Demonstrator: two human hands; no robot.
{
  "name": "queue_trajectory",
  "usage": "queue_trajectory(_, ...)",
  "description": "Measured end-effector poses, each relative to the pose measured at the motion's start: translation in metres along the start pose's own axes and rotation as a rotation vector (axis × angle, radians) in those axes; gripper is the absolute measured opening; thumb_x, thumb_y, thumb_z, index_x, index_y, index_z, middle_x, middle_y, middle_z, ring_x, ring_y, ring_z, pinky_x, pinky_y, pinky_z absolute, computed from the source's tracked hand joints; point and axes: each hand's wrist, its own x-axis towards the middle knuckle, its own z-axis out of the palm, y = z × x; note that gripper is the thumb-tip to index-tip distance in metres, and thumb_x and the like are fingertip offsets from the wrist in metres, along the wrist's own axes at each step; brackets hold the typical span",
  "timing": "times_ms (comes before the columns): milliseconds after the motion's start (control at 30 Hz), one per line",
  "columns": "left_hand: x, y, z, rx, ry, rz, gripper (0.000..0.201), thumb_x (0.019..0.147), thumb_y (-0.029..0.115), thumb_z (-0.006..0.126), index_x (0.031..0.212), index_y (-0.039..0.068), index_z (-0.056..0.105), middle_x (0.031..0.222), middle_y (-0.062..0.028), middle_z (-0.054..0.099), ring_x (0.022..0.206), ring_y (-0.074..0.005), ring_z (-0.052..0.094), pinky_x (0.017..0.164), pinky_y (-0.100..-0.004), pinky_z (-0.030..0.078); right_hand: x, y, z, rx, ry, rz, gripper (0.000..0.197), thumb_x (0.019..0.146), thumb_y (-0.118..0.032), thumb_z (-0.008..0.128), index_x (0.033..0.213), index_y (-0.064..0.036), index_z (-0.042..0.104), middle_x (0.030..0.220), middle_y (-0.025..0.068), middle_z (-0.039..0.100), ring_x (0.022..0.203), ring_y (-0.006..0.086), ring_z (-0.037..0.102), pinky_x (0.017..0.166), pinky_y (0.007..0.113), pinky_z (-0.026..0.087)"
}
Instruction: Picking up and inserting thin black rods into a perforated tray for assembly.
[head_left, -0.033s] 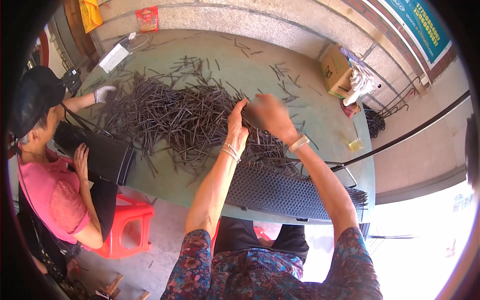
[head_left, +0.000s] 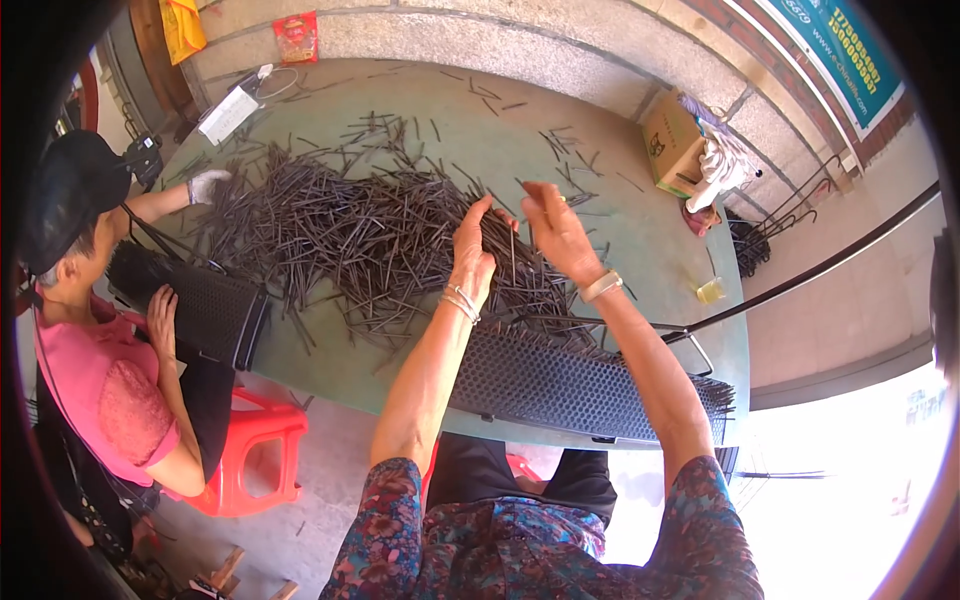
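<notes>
A large heap of thin dark sticks (head_left: 340, 230) is spread over the green table (head_left: 590, 100). At the heap's right side, my left hand (head_left: 474, 250) curls with its thumb up around several of the sticks. Just right of it, my right hand (head_left: 563, 238) is raised, its fingers stretched out and nothing visible in them. Beneath my forearms, along the near table edge, lies a long black panel full of holes (head_left: 560, 388). Stick ends bristle along its far side and right end.
At the left, a co-worker in pink (head_left: 110, 400) has a gloved hand (head_left: 208, 187) at the heap and a similar black panel (head_left: 200, 305). A cardboard box (head_left: 672, 143), a cup of yellow liquid (head_left: 711, 290) and a black rod (head_left: 830, 268) are at the right. A red stool (head_left: 255, 450) stands lower left.
My right hand has tilted up and its fingers have come apart from my left hand, leaving a gap between them. My left hand stays almost in place.
</notes>
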Motion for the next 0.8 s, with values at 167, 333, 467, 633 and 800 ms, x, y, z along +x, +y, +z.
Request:
queue_trajectory(167,-0.002,0.007,0.005,-0.022,0.159,0.07,0.019,0.081,0.017,0.075,0.083,0.008,0.058,0.073,-0.0029,0.058,0.067,-0.0176,0.057,0.068,-0.0377,0.054,-0.01,-0.001,-0.009,0.109,-0.443,0.4,0.083,0.091,-0.055,0.053,0.133,0.0149,0.036,0.109,0.0264,0.063,0.105,0.034,0.061,0.088,0.038,0.047)
queue_trajectory(333,-0.004,0.004,0.011,-0.089,0.148,0.119,0.021,0.081,0.018,0.074,0.085,0.008,0.056,0.075,-0.0031,0.058,0.069,-0.018,0.057,0.072,-0.0384,0.054,-0.013,0.027,-0.004,-0.038,-0.489,0.297,0.081,0.086,-0.054,0.062,0.129,0.0134,0.044,0.105,0.0192,0.063,0.09,0.0307,0.062,0.088,0.037,0.048)
queue_trajectory(467,-0.008,0.013,0.007,-0.17,0.105,0.102,0.022,0.083,0.019,0.072,0.087,0.006,0.056,0.078,-0.004,0.06,0.075,-0.0193,0.061,0.079,-0.0384,0.055,-0.004,0.007,-0.002,-0.095,-0.663,0.391,0.068,0.088,-0.047,0.062,0.122,0.0103,0.05,0.104,0.0146,0.062,0.085,0.0245,0.063,0.082,0.035,0.051)
queue_trajectory(633,-0.006,0.02,0.009,-0.105,0.05,0.091,0.032,0.085,0.029,0.07,0.096,0.003,0.056,0.093,-0.0084,0.064,0.087,-0.0226,0.063,0.088,-0.0413,0.053,-0.011,-0.005,0.002,0.418,-0.456,0.582,0.045,0.096,-0.036,0.056,0.116,0.004,0.058,0.093,0.0056,0.063,0.077,0.0116,0.061,0.067,0.026,0.053)
queue_trajectory(800,-0.019,0.017,0.013,0.053,-0.053,0.068,0.04,0.086,0.033,0.069,0.105,0.0,0.054,0.098,-0.0102,0.065,0.098,-0.0269,0.064,0.093,-0.0418,0.051,-0.012,-0.004,0.004,0.201,-0.372,0.53,0.039,0.097,-0.032,0.049,0.091,0.0039,0.064,0.074,0.0063,0.063,0.061,0.0134,0.061,0.055,0.028,0.051)
